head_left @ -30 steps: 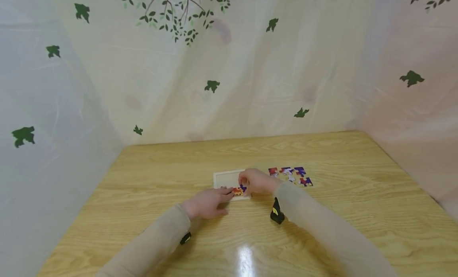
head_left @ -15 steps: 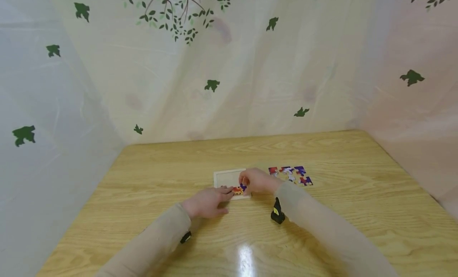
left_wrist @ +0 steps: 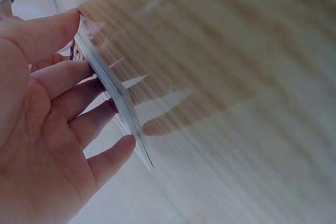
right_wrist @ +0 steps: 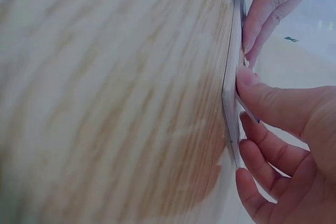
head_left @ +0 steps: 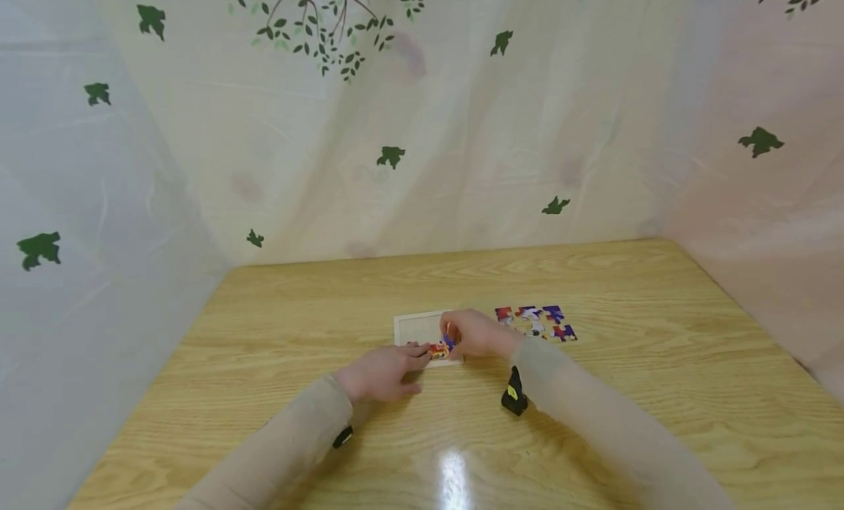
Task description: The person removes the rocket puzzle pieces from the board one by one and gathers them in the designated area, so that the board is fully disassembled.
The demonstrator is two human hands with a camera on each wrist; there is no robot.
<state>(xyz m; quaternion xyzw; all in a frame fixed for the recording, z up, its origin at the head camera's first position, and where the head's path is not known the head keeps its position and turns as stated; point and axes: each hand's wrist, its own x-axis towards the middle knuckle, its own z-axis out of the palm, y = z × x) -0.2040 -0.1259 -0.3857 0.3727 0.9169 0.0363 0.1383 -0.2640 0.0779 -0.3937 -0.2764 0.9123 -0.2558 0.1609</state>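
A shallow light wooden puzzle tray [head_left: 415, 327] lies on the table, with orange-red puzzle pieces [head_left: 437, 352] along its near side. My left hand [head_left: 382, 374] rests its extended fingertips on the tray's near left part, over some pieces. In the left wrist view those fingers [left_wrist: 79, 85] are spread along the tray edge [left_wrist: 123, 100], the thumb apart from them. At the near right corner, my right hand [head_left: 480, 334] pinches a purple puzzle piece [head_left: 449, 342]. The right wrist view shows this piece [right_wrist: 249, 109] tilted between thumb and finger, just above the tray.
Several loose puzzle pieces [head_left: 552, 316], purple, red and white, lie right of the tray, partly behind the right hand. The wooden table [head_left: 297, 305] ends at a pale curtain [head_left: 448, 202] with green leaf prints.
Both hands stay almost in place. The purple puzzle piece under my right fingers has tilted up slightly.
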